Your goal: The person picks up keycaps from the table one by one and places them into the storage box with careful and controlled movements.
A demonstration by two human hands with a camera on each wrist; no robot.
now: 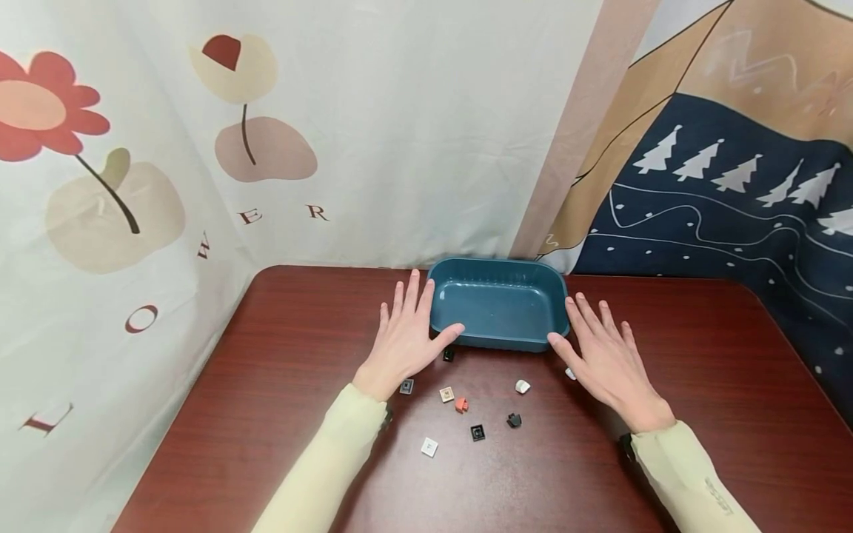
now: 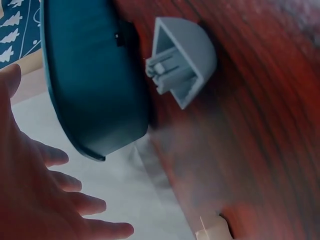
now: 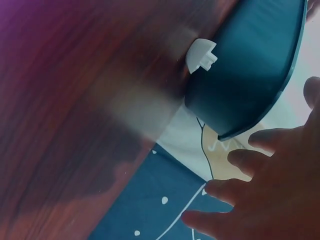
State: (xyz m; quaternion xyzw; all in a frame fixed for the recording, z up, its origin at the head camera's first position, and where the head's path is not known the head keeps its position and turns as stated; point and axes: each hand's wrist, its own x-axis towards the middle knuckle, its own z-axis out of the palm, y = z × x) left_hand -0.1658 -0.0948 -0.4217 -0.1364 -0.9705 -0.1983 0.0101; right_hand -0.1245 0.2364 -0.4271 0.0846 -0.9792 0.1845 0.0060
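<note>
Behind everything hangs a white sheet [image 1: 413,148] with flowers and letters, meeting a dark blue cloth [image 1: 746,200] with trees at the right. In front of them is my reddish-brown table [image 1: 220,429].

The blue-green basin [image 1: 496,307] sits upright at the table's far edge, just right of the middle. All the key caps I can see lie outside it.

My left hand [image 1: 405,337] is at the basin's left side and my right hand [image 1: 608,366] at its right. On both, the fingers are spread and fairly straight, thumbs angled inward, pinching nothing. I can't tell whether either thumb touches the rim.

The caps are scattered nearer me: a black cap [image 1: 449,355] just before the basin, a grey cap [image 1: 406,386] by my left wrist, a tan cap [image 1: 447,394] just beside a red cap [image 1: 461,405], and a white cap [image 1: 523,386] farther right. Another, partly hidden, is by my right thumb. Two more black ones and a square white one lie nearest me.

I judge the step in hand to be handling the basin, whether placing or grasping I can't say. Shifting it would call for even pressure from both sides; lifting a cap, a light fingertip pinch.
</note>
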